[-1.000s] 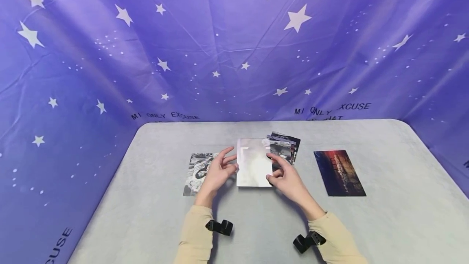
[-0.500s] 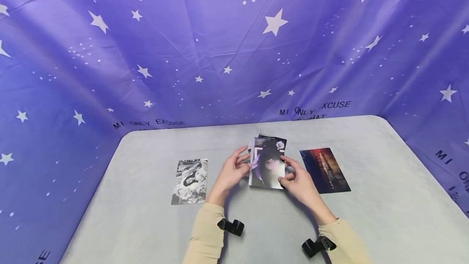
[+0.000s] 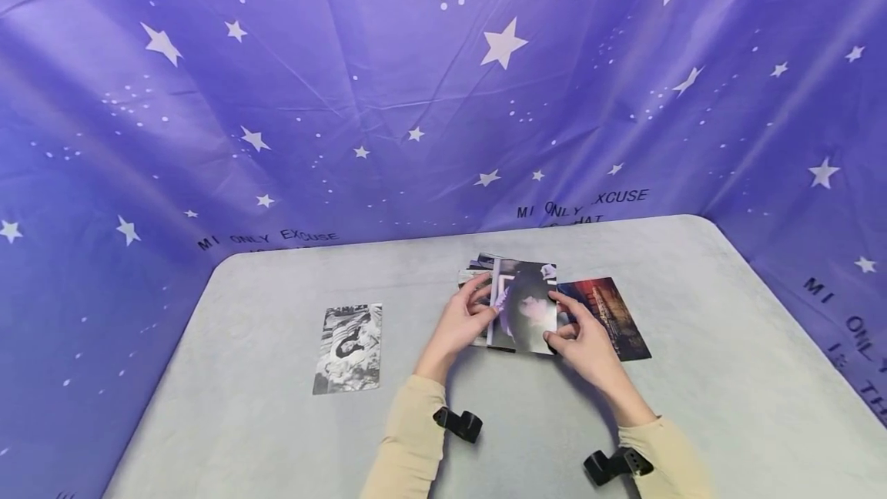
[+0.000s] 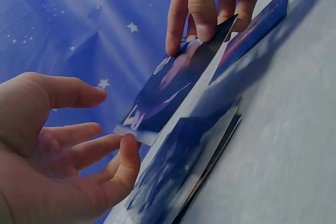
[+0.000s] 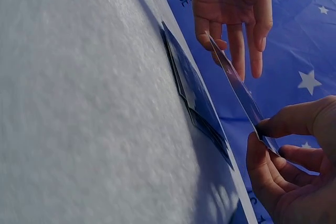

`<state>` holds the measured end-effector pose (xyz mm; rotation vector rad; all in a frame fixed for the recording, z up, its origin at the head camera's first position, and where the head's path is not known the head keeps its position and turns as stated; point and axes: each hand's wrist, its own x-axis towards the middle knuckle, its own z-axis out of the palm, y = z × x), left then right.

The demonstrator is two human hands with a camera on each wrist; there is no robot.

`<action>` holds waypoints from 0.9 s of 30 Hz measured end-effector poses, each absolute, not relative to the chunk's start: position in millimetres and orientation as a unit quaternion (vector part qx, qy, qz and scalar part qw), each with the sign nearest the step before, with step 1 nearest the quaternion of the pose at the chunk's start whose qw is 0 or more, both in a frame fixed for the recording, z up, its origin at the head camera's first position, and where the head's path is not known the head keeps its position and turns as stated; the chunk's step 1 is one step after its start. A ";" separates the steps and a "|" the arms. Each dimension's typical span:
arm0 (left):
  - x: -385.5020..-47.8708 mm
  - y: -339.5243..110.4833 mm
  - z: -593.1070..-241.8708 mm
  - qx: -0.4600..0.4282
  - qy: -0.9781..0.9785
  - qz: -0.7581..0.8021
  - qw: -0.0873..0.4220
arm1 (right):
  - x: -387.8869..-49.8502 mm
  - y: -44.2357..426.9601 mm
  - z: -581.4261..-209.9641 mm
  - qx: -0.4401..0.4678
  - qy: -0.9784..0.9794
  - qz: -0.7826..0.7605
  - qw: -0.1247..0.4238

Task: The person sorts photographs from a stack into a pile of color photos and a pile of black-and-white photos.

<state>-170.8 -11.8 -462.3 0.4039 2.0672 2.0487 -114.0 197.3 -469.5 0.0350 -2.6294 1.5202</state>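
In the head view, my right hand (image 3: 589,345) pinches the right edge of a glossy photo card (image 3: 530,310) showing a dark-haired figure. My left hand (image 3: 460,326) is at its left edge. The left wrist view shows this card (image 4: 170,85) tilted above the table, with fingertips of my left hand (image 4: 79,150) touching its near corner and the upper digit standing apart. Thumb and fingers of my right hand (image 5: 294,156) grip the card (image 5: 239,93) in the right wrist view. Below it lies a pile of cards (image 3: 474,276), partly hidden.
A black-and-white picture card (image 3: 349,349) lies on the grey table (image 3: 263,422) at the left. A dark red and blue card (image 3: 613,318) lies right of the pile, partly covered from view by my right hand and the held card. Purple star-printed cloth (image 3: 388,60) hangs behind the table.
The held card went from pale glare to a visible picture and moved right relative to the pile, uncovering the pile's left side. Both hands moved right with it. The head view also shifted.
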 end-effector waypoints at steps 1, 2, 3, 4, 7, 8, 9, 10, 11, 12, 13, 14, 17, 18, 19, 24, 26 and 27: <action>-170.8 -8.9 -461.8 0.139 0.702 0.691 0.101 | -113.2 199.3 -468.9 0.010 -0.863 0.503 0.051; -170.9 -6.0 -461.2 0.142 0.703 0.690 0.100 | -112.3 201.3 -468.7 0.008 -0.862 0.505 0.048; -170.9 -3.2 -460.4 0.144 0.706 0.686 0.100 | -111.4 203.4 -468.6 0.006 -0.860 0.509 0.046; -171.0 -0.3 -459.7 0.146 0.708 0.684 0.101 | -110.7 205.5 -468.7 0.004 -0.857 0.513 0.044; -171.8 8.2 -458.5 0.154 0.714 0.674 0.106 | -108.6 211.5 -467.9 0.000 -0.850 0.526 0.045; -172.1 10.8 -458.6 0.155 0.716 0.672 0.108 | -107.9 213.4 -467.8 -0.002 -0.848 0.528 0.044; -172.3 13.1 -458.4 0.155 0.718 0.669 0.112 | -107.4 215.1 -467.4 -0.003 -0.848 0.529 0.046; -172.4 15.4 -458.5 0.155 0.720 0.666 0.115 | -106.5 216.7 -466.7 -0.002 -0.848 0.528 0.049; -172.5 17.5 -458.8 0.154 0.723 0.663 0.118 | -106.0 218.0 -466.1 -0.003 -0.850 0.524 0.053; -172.6 19.5 -458.9 0.153 0.727 0.659 0.120 | -105.4 219.2 -465.7 -0.003 -0.852 0.520 0.056; -172.9 21.2 -459.3 0.152 0.728 0.657 0.122 | -104.7 220.3 -465.2 -0.004 -0.855 0.514 0.060; -173.0 22.9 -459.6 0.152 0.731 0.654 0.123 | -104.0 221.2 -464.6 -0.004 -0.858 0.510 0.062; -173.2 27.4 -459.9 0.151 0.739 0.645 0.124 | -102.3 223.7 -463.4 -0.005 -0.861 0.504 0.068; -173.2 28.8 -459.9 0.150 0.738 0.646 0.126 | -101.5 224.8 -463.3 -0.006 -0.860 0.506 0.067; -173.2 30.3 -460.0 0.150 0.736 0.648 0.126 | -101.1 225.9 -463.3 -0.007 -0.858 0.509 0.066; -171.9 38.9 -459.4 0.150 0.724 0.660 0.135 | -99.4 235.1 -464.6 -0.002 -0.844 0.532 0.070; -171.1 43.2 -459.4 0.151 0.722 0.661 0.138 | -98.9 240.5 -465.3 0.001 -0.840 0.537 0.076; -170.9 45.5 -459.5 0.151 0.720 0.662 0.140 | -98.6 243.4 -465.6 0.001 -0.841 0.535 0.080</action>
